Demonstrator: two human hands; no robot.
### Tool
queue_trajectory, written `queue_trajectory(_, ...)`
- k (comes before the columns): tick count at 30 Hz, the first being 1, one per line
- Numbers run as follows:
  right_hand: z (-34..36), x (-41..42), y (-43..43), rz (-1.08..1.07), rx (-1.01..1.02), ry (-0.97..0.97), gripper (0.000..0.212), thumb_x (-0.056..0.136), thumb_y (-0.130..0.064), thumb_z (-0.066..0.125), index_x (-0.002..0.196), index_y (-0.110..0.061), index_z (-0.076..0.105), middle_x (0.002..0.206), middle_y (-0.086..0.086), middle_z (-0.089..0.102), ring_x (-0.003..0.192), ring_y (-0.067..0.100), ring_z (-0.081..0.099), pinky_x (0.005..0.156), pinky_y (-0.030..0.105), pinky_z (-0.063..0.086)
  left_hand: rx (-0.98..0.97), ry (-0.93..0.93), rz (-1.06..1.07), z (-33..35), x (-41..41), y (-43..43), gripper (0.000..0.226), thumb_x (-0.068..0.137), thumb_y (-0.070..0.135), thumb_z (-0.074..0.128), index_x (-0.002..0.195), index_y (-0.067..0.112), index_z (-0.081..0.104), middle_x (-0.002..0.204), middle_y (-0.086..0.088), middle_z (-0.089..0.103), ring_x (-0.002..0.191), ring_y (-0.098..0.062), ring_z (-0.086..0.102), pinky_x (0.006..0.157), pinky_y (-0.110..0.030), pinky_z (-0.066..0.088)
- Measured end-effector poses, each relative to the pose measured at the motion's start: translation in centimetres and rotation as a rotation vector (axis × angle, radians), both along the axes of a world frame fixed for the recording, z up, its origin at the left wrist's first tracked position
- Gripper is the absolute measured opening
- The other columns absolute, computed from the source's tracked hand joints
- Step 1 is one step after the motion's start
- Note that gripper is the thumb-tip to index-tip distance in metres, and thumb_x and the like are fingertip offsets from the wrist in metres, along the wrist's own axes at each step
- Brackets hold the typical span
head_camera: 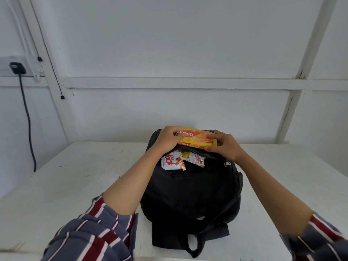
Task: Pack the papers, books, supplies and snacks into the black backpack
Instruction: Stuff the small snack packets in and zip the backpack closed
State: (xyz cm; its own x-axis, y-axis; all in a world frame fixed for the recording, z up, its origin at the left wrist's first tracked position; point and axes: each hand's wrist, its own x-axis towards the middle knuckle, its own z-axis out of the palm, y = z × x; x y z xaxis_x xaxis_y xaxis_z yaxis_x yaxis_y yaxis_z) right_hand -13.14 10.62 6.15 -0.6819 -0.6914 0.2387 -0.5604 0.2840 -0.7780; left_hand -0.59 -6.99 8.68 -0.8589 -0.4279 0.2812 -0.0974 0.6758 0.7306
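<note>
The black backpack (194,193) lies on the white table, its far pocket unzipped. A yellow wafer pack (195,138) sits over the far end of that opening. My left hand (167,137) grips its left end and my right hand (224,146) grips its right end. Two small snack packets poke out of the pocket just below: a white and red one (172,162) and a smaller one (195,159) beside it. What else lies inside the bag is hidden.
The white table (79,176) runs to a white panelled wall behind the backpack. A black plug (17,67) with its cable hangs down the wall at the far left. The backpack's straps (194,243) lie at the near table edge.
</note>
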Motion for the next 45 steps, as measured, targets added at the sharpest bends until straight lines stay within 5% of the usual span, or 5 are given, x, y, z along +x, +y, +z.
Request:
queue_trajectory(5, 1.4, 1.7, 0.9, 0.071, -0.121, -0.071, 0.054, 0.074, -0.004, 0.075, 0.124, -0.011, 0.058, 0.150, 0.014, 0.029, 0.138, 0.018, 0.031, 0.108, 0.029, 0.032, 0.087, 0.170, 0.123, 0.0, 2.0, 0.5, 0.034, 0.091, 0.020, 0.058, 0.124, 0.009, 0.059, 0.123, -0.009, 0.062, 0.109, -0.017, 0.058, 0.086, -0.024, 0.045)
queue_trajectory(17, 1.4, 9.0, 2.7, 0.127, -0.085, -0.041, 0.066, 0.072, -0.001, 0.076, 0.132, -0.007, 0.049, 0.152, 0.008, 0.026, 0.131, 0.021, 0.042, 0.098, 0.026, 0.042, 0.125, 0.154, 0.036, -0.8, 9.8, 1.9, 0.040, 0.081, 0.011, 0.072, 0.119, 0.008, 0.061, 0.121, -0.011, 0.061, 0.097, -0.012, 0.058, 0.071, -0.015, 0.050)
queue_trajectory(27, -1.5, 14.4, 6.2, 0.165, -0.008, -0.119, 0.054, 0.070, 0.002, 0.076, 0.120, -0.008, 0.060, 0.148, 0.007, 0.033, 0.126, 0.011, 0.044, 0.088, 0.013, 0.046, 0.127, 0.059, -0.056, -3.3, 15.3, 3.5, 0.045, 0.076, 0.018, 0.077, 0.118, 0.011, 0.063, 0.115, -0.008, 0.065, 0.098, -0.014, 0.063, 0.080, -0.028, 0.055)
queue_trajectory(31, -2.6, 14.9, 6.5, 0.168, 0.108, -0.102, 0.052, 0.071, -0.003, 0.077, 0.120, -0.006, 0.060, 0.148, 0.012, 0.033, 0.138, 0.017, 0.031, 0.102, 0.029, 0.042, 0.072, -0.008, -0.073, -3.9, 15.8, 3.8, 0.046, 0.077, 0.018, 0.076, 0.119, 0.009, 0.062, 0.117, -0.008, 0.064, 0.098, -0.012, 0.059, 0.086, -0.029, 0.052)
queue_trajectory(45, -1.9, 9.8, 3.9, 0.055, 0.408, 0.488, 0.050, 0.083, -0.037, 0.067, 0.129, -0.022, 0.055, 0.144, 0.002, 0.028, 0.130, 0.021, 0.031, 0.107, 0.033, 0.029, -0.074, 0.010, 0.003, -4.1, 10.3, 3.2, 0.039, 0.085, 0.017, 0.067, 0.122, 0.007, 0.060, 0.126, -0.009, 0.058, 0.113, -0.021, 0.056, 0.087, -0.024, 0.045)
